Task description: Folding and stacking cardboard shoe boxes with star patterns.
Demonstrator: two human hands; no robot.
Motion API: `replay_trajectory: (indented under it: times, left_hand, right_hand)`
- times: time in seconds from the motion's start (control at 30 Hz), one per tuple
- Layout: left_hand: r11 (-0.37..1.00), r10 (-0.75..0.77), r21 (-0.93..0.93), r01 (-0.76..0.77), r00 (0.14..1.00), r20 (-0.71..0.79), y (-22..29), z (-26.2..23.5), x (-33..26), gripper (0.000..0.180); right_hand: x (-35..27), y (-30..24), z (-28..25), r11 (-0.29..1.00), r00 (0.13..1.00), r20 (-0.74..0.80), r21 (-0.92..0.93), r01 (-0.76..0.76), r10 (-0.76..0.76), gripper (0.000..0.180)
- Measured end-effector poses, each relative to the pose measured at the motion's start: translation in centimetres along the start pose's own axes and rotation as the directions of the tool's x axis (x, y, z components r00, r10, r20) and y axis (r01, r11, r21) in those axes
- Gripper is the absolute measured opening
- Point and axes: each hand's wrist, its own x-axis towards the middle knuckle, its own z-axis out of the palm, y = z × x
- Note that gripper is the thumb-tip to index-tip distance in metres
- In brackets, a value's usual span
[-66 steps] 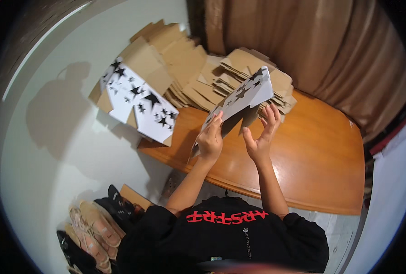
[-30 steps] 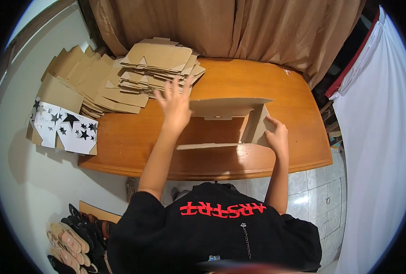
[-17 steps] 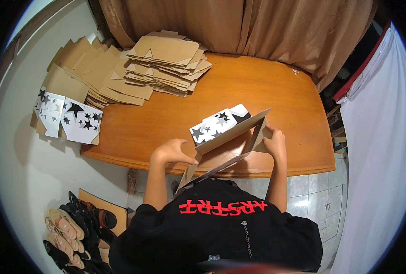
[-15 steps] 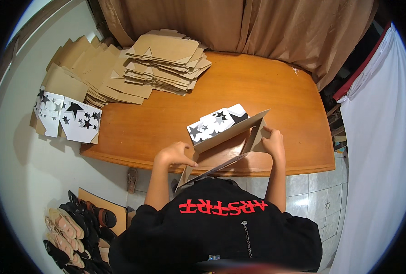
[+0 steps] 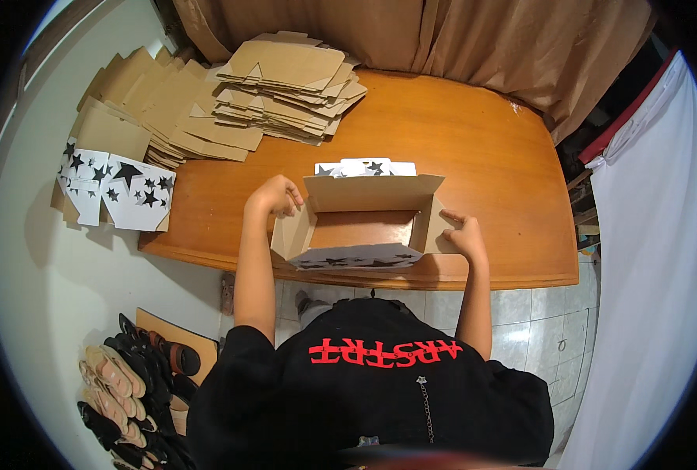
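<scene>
Mid-frame, the star-printed carton (image 5: 376, 194) forms an open rectangle over the table (image 5: 505, 180). The left hand (image 5: 275, 196) half-curls at its left end, the right hand (image 5: 464, 233) at its right; I can't tell whether either grips. Even, gentle pressure should square its corners.

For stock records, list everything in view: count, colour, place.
Open carton: one, brown and starred white, between hands.
Flat cartons: many, brown, table's far left.
Starred carton: one visible, white, table's left end.
Table: one, brown, centre.
Curtains: count unclear, brown, behind table.
Hanging cloth: one, white, far right.
Footwear: several, black, beige, lower left.
Wall: one, white, left.
Shirt: one, black, lower centre.
Left hand: one, bare, carton's left.
Right hand: one, bare, carton's right.
</scene>
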Motion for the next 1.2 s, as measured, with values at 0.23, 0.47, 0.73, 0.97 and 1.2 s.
replay_trajectory:
  times: [0.23,0.47,0.73,0.97,1.2]
  left_hand:
    - [0.979,-0.014,0.202,0.005,0.999,0.044,-0.7,-1.3,2.9,0.024]
    - [0.989,-0.003,0.15,-0.01,0.996,0.086,-1.0,-1.4,2.4,0.019]
    - [0.92,0.222,0.364,-0.149,0.96,-0.169,0.6,0.9,-1.5,0.024]
    - [0.704,0.639,0.091,-0.704,0.572,-0.514,2.9,9.4,-7.7,0.016]
    - [0.732,0.363,-0.264,-0.628,0.687,-0.629,-0.9,9.7,-6.0,0.016]
  right_hand:
    - [0.1,-0.4,0.1,0.994,0.995,0.032,-0.05,-0.097,0.098,0.046]
    - [-0.8,-0.3,1.7,0.876,0.978,-0.197,-0.481,-0.033,-0.071,0.038]
    - [0.3,-3.0,6.0,0.703,0.945,-0.303,-0.698,-0.135,-0.119,0.059]
    - [1.9,-2.3,6.6,0.745,0.936,-0.34,-0.648,-0.158,-0.097,0.073]
    - [2.2,-2.6,5.9,0.89,0.959,-0.279,-0.426,-0.163,0.042,0.084]
